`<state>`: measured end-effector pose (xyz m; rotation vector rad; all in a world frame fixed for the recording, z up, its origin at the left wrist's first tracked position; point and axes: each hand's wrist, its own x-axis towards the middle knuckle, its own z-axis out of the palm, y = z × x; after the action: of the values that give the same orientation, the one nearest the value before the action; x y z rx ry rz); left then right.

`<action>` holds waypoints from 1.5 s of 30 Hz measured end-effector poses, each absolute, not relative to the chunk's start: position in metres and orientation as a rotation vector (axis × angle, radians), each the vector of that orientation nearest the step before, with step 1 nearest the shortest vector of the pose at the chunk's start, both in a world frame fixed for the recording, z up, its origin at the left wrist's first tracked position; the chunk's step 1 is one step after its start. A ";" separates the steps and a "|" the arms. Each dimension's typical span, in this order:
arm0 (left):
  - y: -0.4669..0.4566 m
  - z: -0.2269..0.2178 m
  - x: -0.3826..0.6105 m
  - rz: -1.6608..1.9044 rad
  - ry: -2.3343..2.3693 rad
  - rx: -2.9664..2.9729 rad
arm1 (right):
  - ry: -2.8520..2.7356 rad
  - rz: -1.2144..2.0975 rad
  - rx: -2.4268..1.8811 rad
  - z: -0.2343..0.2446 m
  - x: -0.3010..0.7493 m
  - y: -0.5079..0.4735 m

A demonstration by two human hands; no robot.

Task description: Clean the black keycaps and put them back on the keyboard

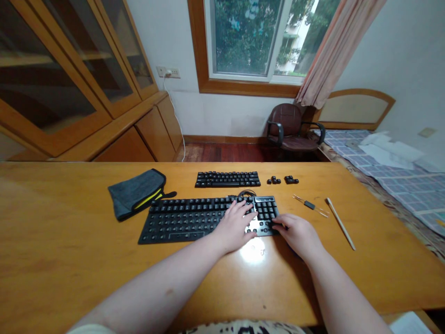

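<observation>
A black keyboard (187, 223) lies on the wooden table, its main block stripped to bare key stems. Keycaps still cover most of the number pad (267, 210), but bare stems show in its bottom row. My left hand (234, 225) rests flat across the keyboard's right-middle part, fingers spread, hiding the keys beneath. At the number pad's lower right edge, my right hand (297, 234) is closed in a pinch on a keycap, which the fingers mostly hide. Behind the keyboard, removed keycaps (227, 179) stand in neat rows. Two small keycap groups (274, 180) (291, 179) sit right of them.
A grey cloth (137, 192) with yellow lining lies at the keyboard's upper left. To the right are a wire keycap puller (310, 205) and a thin white brush-like stick (340, 224). A coiled cable (246, 193) is behind the keyboard. The table (69, 260) ends before a bed.
</observation>
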<state>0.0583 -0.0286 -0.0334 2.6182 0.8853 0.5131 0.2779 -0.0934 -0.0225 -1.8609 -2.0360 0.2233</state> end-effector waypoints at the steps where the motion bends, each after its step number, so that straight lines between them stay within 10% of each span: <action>1: -0.028 -0.034 0.058 0.518 0.886 2.615 | -2.050 0.212 -1.863 -0.022 0.278 -0.094; 35: -0.028 -0.035 0.059 0.509 0.908 2.611 | -2.019 0.413 -2.272 0.001 0.266 -0.117; 45: -0.028 -0.036 0.058 0.532 0.884 2.596 | -1.506 0.012 -2.378 0.021 0.365 -0.023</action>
<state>0.0581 -0.0276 -0.0357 2.5958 0.8840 0.5324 0.3653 -0.0227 0.0210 -2.3779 -1.5058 0.0121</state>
